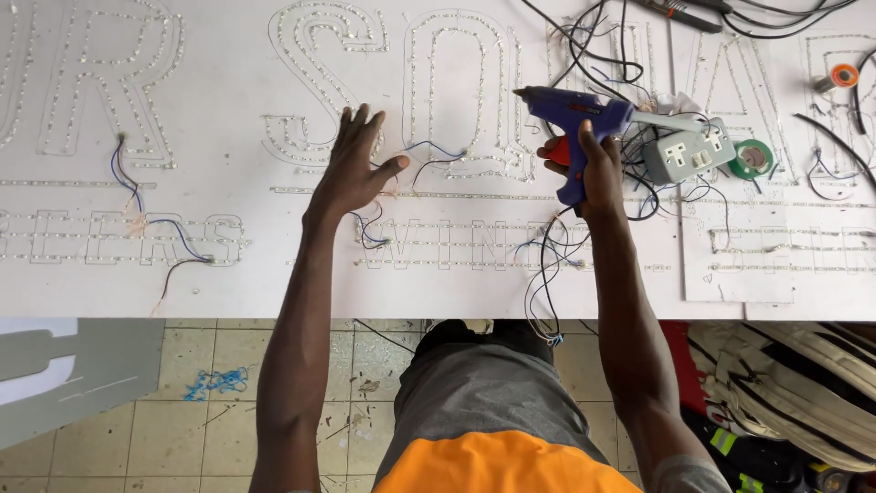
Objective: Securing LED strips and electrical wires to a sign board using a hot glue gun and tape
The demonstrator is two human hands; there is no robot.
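blue plastic marks the glue gun, gripped in the right hand with all fingers curled shut around its handle; its nozzle points toward the left, and a red trigger sits under the index finger. the gun is held just above the white sign board, a little right of the board's middle and near its far edge. the left hand lies flat on the board with fingers spread wide and thumb out, holding nothing, its palm pressing beside outlined letters studded with small led dots. thin blue and black wires loop across the board between the two hands, and more hang off the near edge by the person's body. just right of the gun sits a grey double socket box, touching a tangle of black cables that runs to the far edge. a green tape roll lies just beside the socket, and an orange tape roll rests toward the far right corner. below the near edge, tiled floor shows, with blue wire scraps scattered on it.
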